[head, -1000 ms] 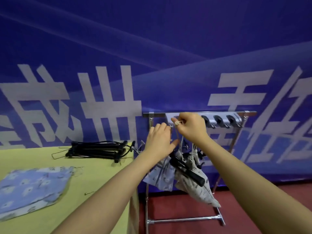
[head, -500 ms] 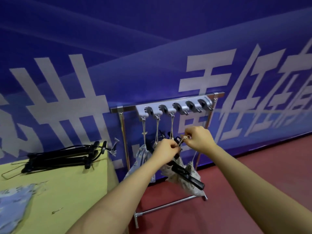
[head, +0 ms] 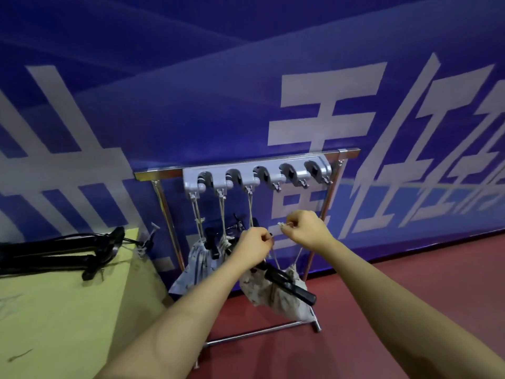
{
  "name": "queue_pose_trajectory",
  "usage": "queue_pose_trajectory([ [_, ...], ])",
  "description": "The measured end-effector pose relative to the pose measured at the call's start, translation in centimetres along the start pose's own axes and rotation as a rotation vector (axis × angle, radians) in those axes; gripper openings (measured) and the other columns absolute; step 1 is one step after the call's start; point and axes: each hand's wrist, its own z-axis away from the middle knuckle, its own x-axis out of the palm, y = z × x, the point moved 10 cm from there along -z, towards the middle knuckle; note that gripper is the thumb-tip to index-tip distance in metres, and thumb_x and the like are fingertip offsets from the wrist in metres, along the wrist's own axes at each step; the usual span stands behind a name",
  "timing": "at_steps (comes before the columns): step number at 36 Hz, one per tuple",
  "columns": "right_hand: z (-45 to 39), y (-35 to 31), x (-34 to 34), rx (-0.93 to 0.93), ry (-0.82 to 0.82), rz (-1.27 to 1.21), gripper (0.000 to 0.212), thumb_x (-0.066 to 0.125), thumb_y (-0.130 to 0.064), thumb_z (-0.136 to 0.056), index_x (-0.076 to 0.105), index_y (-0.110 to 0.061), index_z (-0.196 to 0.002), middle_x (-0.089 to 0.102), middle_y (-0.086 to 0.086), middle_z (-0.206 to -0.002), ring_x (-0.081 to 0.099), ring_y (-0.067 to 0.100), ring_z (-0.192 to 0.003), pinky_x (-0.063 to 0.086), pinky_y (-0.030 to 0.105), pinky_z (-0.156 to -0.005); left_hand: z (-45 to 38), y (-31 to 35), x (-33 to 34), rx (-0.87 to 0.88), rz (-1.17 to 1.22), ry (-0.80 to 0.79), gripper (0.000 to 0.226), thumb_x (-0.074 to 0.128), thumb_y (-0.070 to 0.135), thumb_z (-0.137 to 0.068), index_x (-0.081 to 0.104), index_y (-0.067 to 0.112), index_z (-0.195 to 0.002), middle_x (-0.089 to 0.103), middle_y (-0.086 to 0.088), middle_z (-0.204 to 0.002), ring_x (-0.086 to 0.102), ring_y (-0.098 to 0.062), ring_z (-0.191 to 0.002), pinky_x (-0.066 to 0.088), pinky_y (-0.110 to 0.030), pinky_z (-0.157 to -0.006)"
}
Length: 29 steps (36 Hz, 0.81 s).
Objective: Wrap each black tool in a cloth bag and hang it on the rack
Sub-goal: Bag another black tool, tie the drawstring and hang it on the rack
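Below the rack (head: 246,170), my left hand (head: 252,246) and right hand (head: 306,232) each pinched the bag (head: 273,294)'s drawstring; a slip could drop it.

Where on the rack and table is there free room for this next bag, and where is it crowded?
Free: the two right-hand hooks on the rack, and the yellow table in front of the black tools. Crowded: the three left hooks, with cords and hung bags. Both the left hand and the right hand pinch the cord of the unhung bag.
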Motion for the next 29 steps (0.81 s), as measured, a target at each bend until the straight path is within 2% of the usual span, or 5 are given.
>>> queue_pose_trajectory([
  [5,-2.5,1.3,-0.5,-0.041,-0.079,-0.083,0.041,0.056,-0.024,-0.092,0.037,-0.020,-0.056,0.042,-0.004,-0.057,0.037,0.016,-0.055,0.031,0.032,-0.056,-2.0,0.5,1.3,-0.056,0.054,0.089,0.019,0.046,0.017,-0.095,0.054,0.004,-0.083,0.063,-0.018,-0.075,0.058,-0.032,-0.067,0.044,-0.034,-0.059],
  [11,-6.2,1.0,-1.7,-0.110,-0.043,-0.227,0.032,0.048,-0.008,-0.093,0.038,-0.021,-0.065,0.040,-0.002,-0.067,0.037,0.010,-0.059,0.030,0.024,-0.054,-4.5,1.5,0.3,-0.115,0.092,0.215,0.017,0.041,0.019,-0.096,0.049,0.007,-0.086,0.057,-0.010,-0.068,0.053,-0.025,-0.059,0.043,-0.034,-0.059],
  [20,-11.4,2.0,-3.1,-0.141,0.095,-0.273,0.017,0.048,-0.009,-0.097,0.062,0.001,-0.096,0.054,0.004,-0.083,0.050,0.018,-0.068,0.036,0.028,-0.061,-9.5,1.9,-1.4,-0.189,0.074,0.359,0.019,0.041,0.019,-0.096,0.048,0.014,-0.079,0.059,-0.010,-0.073,0.059,-0.037,-0.075,0.050,-0.048,-0.068],
  [26,-13.8,4.8,0.1,-0.022,0.026,-0.193,0.023,0.046,-0.003,-0.094,0.052,0.006,-0.075,0.050,0.025,-0.069,0.037,0.024,-0.059,0.029,0.034,-0.057,-11.5,0.4,-1.6,-0.279,-0.029,0.376,0.019,0.041,0.020,-0.096,0.048,0.014,-0.079,0.063,-0.013,-0.086,0.058,-0.035,-0.081,0.044,-0.038,-0.064],
  [29,-14.0,5.8,1.5,0.003,-0.016,-0.160,0.028,0.046,-0.004,-0.094,0.045,-0.001,-0.066,0.045,0.015,-0.061,0.035,0.024,-0.056,0.033,0.036,-0.056,-12.1,-0.7,-1.0,-0.302,-0.068,0.340,0.020,0.040,0.016,-0.096,0.049,0.014,-0.079,0.062,-0.014,-0.088,0.058,-0.035,-0.082,0.037,-0.034,-0.061],
])
